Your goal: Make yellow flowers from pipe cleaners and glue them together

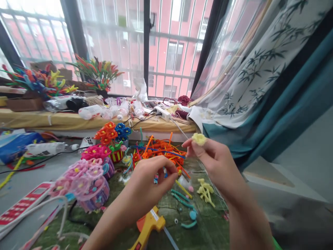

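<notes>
My right hand [215, 163] pinches a small pale yellow fuzzy flower [199, 139], apparently of pipe cleaner, between thumb and fingers, raised above the worktop. Lower and to its left is my left hand [153, 177], thumb and forefinger curled together; whatever lies between the tips, if anything, I cannot make out. More pale yellow pipe-cleaner pieces [206, 191] lie below my right hand. A yellow hot glue gun [153, 222] rests on the green worktop near my left wrist. Teal pipe-cleaner bits [184, 201] and a googly eye [176, 221] lie between my forearms.
Pots of pink flowers [88, 184], orange flowers [106, 133] and blue flowers [122, 132] stand at left. Behind my hands is a heap of orange pipe cleaners [161, 147]. A power strip [26, 205] with cables lies at far left. Plastic bottles [91, 111] crowd the windowsill; curtains [265, 139] hang at right.
</notes>
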Demonstrator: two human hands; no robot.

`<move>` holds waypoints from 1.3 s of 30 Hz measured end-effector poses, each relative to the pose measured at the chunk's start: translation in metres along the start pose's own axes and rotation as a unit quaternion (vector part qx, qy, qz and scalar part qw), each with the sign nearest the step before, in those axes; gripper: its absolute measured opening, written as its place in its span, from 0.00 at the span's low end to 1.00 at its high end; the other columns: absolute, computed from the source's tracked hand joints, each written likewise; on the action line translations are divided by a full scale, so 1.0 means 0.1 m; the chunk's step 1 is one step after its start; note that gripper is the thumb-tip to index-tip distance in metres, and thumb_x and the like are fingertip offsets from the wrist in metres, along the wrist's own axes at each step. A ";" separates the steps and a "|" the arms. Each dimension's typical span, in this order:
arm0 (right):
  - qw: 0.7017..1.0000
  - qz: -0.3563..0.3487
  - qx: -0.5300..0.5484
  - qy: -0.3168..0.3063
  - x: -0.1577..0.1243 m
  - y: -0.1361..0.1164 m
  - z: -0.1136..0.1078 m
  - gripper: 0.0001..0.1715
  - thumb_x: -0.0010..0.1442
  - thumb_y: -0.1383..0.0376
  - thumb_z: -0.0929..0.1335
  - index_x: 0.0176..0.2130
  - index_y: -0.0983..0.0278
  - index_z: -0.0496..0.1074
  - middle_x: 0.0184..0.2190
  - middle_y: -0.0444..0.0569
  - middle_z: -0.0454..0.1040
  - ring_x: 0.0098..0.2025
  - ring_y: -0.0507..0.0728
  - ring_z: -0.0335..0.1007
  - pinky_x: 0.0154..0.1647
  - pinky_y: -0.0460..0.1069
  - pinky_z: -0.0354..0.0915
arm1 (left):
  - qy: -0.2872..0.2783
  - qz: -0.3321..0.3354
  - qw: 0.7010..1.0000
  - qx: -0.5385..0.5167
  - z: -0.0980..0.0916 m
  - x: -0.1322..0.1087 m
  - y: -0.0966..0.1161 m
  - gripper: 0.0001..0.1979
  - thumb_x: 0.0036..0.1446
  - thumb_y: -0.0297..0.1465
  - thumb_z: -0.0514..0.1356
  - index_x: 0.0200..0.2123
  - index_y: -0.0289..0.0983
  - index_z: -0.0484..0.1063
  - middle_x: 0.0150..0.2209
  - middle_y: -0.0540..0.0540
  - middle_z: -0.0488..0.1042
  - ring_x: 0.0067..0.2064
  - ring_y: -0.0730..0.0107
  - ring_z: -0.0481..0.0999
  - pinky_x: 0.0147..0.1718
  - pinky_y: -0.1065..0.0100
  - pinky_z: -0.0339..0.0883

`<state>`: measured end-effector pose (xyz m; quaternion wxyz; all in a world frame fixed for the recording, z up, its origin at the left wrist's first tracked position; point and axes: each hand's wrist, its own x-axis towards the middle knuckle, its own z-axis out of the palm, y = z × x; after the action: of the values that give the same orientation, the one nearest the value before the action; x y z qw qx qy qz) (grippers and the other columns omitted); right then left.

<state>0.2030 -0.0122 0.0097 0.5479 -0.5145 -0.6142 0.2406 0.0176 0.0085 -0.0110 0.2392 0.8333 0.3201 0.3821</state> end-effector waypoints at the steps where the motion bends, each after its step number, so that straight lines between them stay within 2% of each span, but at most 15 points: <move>1: 1.000 0.011 0.014 -0.019 -0.01 -0.01 0.01 0.16 0.67 0.55 0.66 0.37 0.64 0.76 0.24 0.43 0.67 0.26 0.53 0.65 0.27 0.48 0.61 | 0.014 0.001 1.000 -0.006 -0.03 -0.01 0.01 0.05 0.58 0.26 0.61 0.29 0.36 0.74 0.25 0.54 0.74 0.26 0.77 0.68 0.27 0.74 0.59; 3: 0.996 0.027 0.051 -0.063 -0.03 -0.04 0.02 0.19 0.66 0.51 0.66 0.37 0.63 0.75 0.22 0.40 0.62 0.24 0.51 0.57 0.23 0.46 0.57 | 0.039 0.000 0.999 -0.021 -0.07 -0.02 0.03 0.06 0.58 0.26 0.61 0.28 0.36 0.74 0.24 0.54 0.73 0.25 0.77 0.67 0.26 0.75 0.59; 7: 0.980 0.059 0.120 -0.148 -0.05 -0.07 0.07 0.22 0.57 0.47 0.74 0.34 0.63 0.74 0.25 0.41 0.66 0.25 0.50 0.58 0.24 0.45 0.60 | 0.060 -0.014 0.997 -0.052 -0.11 -0.02 0.06 0.06 0.58 0.26 0.61 0.27 0.36 0.74 0.21 0.55 0.71 0.24 0.77 0.66 0.25 0.75 0.59; 10: 0.968 0.096 0.141 -0.184 -0.05 -0.07 0.09 0.23 0.52 0.47 0.76 0.34 0.63 0.74 0.23 0.39 0.60 0.23 0.49 0.53 0.20 0.44 0.58 | 0.060 -0.021 0.996 -0.059 -0.11 -0.02 0.06 0.07 0.58 0.28 0.61 0.27 0.36 0.75 0.21 0.55 0.71 0.24 0.77 0.65 0.24 0.75 0.59; 13: 0.968 0.107 0.126 -0.187 -0.06 -0.07 0.10 0.24 0.50 0.48 0.78 0.32 0.64 0.73 0.21 0.36 0.54 0.23 0.48 0.48 0.19 0.43 0.53 | 0.062 -0.020 0.996 -0.064 -0.12 -0.03 0.06 0.07 0.58 0.28 0.62 0.27 0.36 0.75 0.22 0.55 0.72 0.25 0.78 0.65 0.24 0.76 0.59; 18: 0.976 0.101 0.079 -0.177 -0.08 -0.07 0.02 0.24 0.53 0.47 0.76 0.30 0.64 0.72 0.23 0.41 0.61 0.25 0.50 0.53 0.20 0.44 0.54 | 0.054 -0.032 0.996 -0.063 -0.15 -0.03 0.06 0.06 0.57 0.27 0.62 0.28 0.36 0.76 0.24 0.54 0.74 0.26 0.78 0.66 0.26 0.75 0.60; 21: 0.972 0.136 0.066 -0.177 -0.10 -0.04 -0.07 0.24 0.54 0.46 0.75 0.29 0.64 0.72 0.23 0.42 0.62 0.24 0.50 0.54 0.20 0.45 0.57 | 0.056 -0.051 0.995 -0.069 -0.19 -0.03 0.06 0.06 0.57 0.28 0.62 0.27 0.35 0.76 0.24 0.53 0.74 0.26 0.77 0.67 0.26 0.74 0.60; 25: 0.964 0.180 0.077 -0.179 -0.10 -0.03 -0.11 0.26 0.50 0.44 0.76 0.27 0.65 0.73 0.21 0.42 0.64 0.24 0.51 0.58 0.21 0.46 0.58 | 0.062 -0.063 0.993 -0.084 -0.22 -0.03 0.07 0.07 0.56 0.29 0.62 0.27 0.35 0.76 0.23 0.52 0.74 0.25 0.76 0.67 0.25 0.74 0.60; 28: 0.975 0.141 0.064 -0.159 -0.08 -0.08 -0.06 0.24 0.52 0.47 0.76 0.31 0.65 0.76 0.23 0.42 0.65 0.25 0.51 0.57 0.23 0.46 0.57 | 0.062 -0.058 0.992 -0.094 -0.22 -0.03 0.07 0.07 0.57 0.29 0.62 0.27 0.35 0.76 0.23 0.53 0.73 0.25 0.76 0.66 0.25 0.74 0.60; 31: 0.979 0.096 0.050 -0.171 -0.07 -0.11 0.01 0.18 0.53 0.53 0.77 0.31 0.65 0.77 0.23 0.41 0.66 0.26 0.50 0.57 0.26 0.45 0.55 | 0.057 -0.052 0.993 -0.087 -0.21 -0.03 0.05 0.07 0.57 0.29 0.63 0.27 0.35 0.77 0.23 0.53 0.74 0.25 0.77 0.66 0.25 0.75 0.59; 39: 0.973 0.098 0.053 -0.200 -0.05 -0.09 0.11 0.19 0.52 0.55 0.77 0.30 0.68 0.75 0.23 0.41 0.65 0.26 0.50 0.55 0.26 0.45 0.53 | 0.046 -0.045 0.997 -0.050 -0.21 -0.04 0.01 0.06 0.58 0.30 0.63 0.29 0.36 0.78 0.25 0.53 0.77 0.26 0.77 0.66 0.27 0.74 0.59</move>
<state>0.1891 -0.0168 0.0127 0.4139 -0.4839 -0.6445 0.4232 -0.0001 0.0082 0.0005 0.2828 0.7863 0.3486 0.4246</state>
